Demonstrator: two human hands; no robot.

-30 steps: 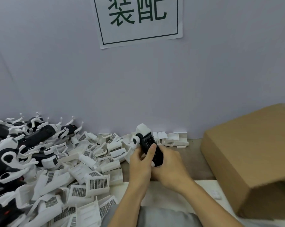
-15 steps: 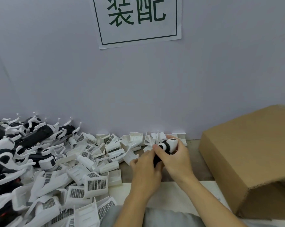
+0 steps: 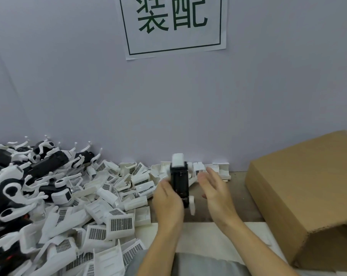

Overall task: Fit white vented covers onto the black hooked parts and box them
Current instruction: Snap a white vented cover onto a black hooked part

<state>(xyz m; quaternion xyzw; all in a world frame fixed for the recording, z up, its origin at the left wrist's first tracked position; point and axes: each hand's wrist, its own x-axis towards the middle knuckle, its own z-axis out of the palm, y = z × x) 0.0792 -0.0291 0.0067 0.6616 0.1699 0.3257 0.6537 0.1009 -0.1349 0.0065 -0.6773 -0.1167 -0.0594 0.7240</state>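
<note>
White vented covers [image 3: 120, 224] with dark grid patterns, heaped near left. Black hooked parts [image 3: 49, 162] with white hooks, far left. Brown cardboard box [image 3: 300, 196] right; white sign [image 3: 173, 24] with green characters.

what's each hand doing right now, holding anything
Left hand: holding the black part, fingers curled around it.
Right hand: open, fingers straight, holding nothing, just right of the part.

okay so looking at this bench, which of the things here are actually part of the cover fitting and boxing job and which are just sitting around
Part of the job:
- black hooked part, gripped upright by the left hand
- right hand, open beside it
- pile of white vented covers
- heap of black hooked parts
- cardboard box

Just there:
- paper sign with green characters on the wall
- white sheet on the bench edge
</note>
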